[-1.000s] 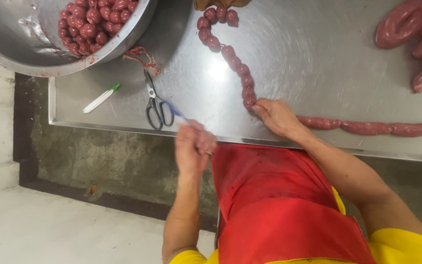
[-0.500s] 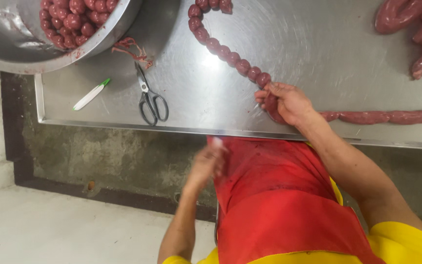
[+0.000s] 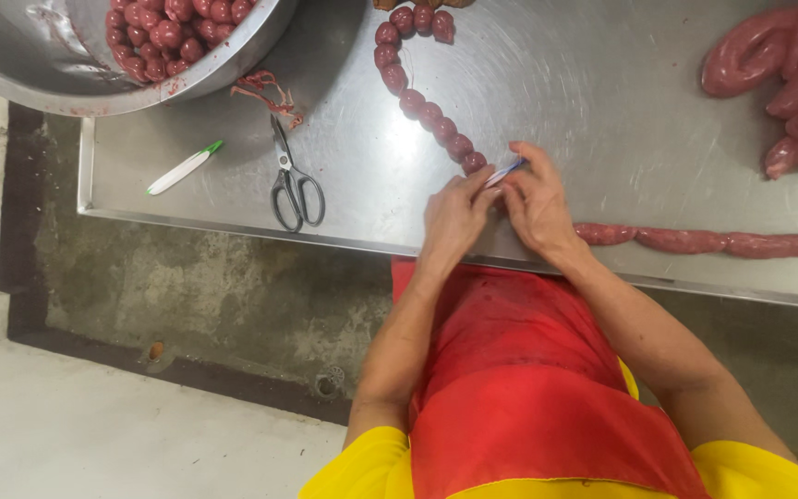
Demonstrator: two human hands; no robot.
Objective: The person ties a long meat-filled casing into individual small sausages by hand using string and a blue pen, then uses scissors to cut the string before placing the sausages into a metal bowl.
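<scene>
Sausage chain (image 3: 436,115): dark red, glossy, pinched into small round links, running from the far table edge down to both hands near the front edge. Beyond the hands it continues right as an untied, longer, paler pink length (image 3: 722,243). Steel bowl (image 3: 11,65), upper left, dull grey, smeared inside, holds a heap of round red links (image 3: 173,32). Left hand (image 3: 450,217) and right hand (image 3: 538,203) meet at the chain, fingers pinched together on a thin white-and-blue string (image 3: 505,173). Steel table (image 3: 602,102): brushed, swirl-scuffed, reflective. Black-handled scissors (image 3: 293,180) lie closed left of the hands; white pen-like tool with green tip (image 3: 182,168) further left. Thick pink sausage coils (image 3: 796,74) at upper right. Tangle of reddish string (image 3: 265,92) beside the bowl.
</scene>
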